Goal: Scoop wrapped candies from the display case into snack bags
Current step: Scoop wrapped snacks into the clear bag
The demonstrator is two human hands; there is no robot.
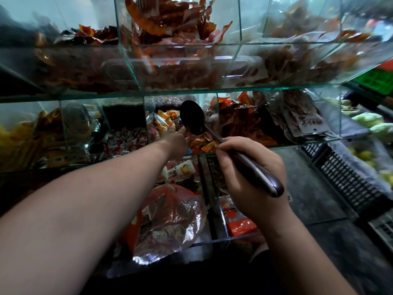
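1. Head view: a glass display case (pixel 191 90) fills most of the scene, with three tiers of compartments parted by glass walls; the top tier is packed with reddish-brown packets (pixel 174 22)
2. On the right, outside the case, a black slatted crate (pixel 348 182) and pale green vegetables (pixel 366 120) lie well apart from both hands
3. In the bottom tier a crumpled clear bag (pixel 170 222) lies over red packets, beneath the left forearm
4. The right hand (pixel 244 173) is wrapped round the dark handle of a scoop (pixel 192 117), just in front of the middle tier's front edge
5. The left hand (pixel 174 141) reaches over that edge into the centre compartment; its fingers are hidden among the sweets, so whether it grasps any cannot be told
6. The scoop's dark bowl stands tilted inside the same compartment, just beside the left hand and close under the glass shelf above
7. Orange wrapped candies (pixel 204 143) lie heaped in that compartment between the two hands, under the scoop's shaft; glass walls close both sides and only the front is open
8. Red-and-white sweets (pixel 125 139) fill the next compartment to the left
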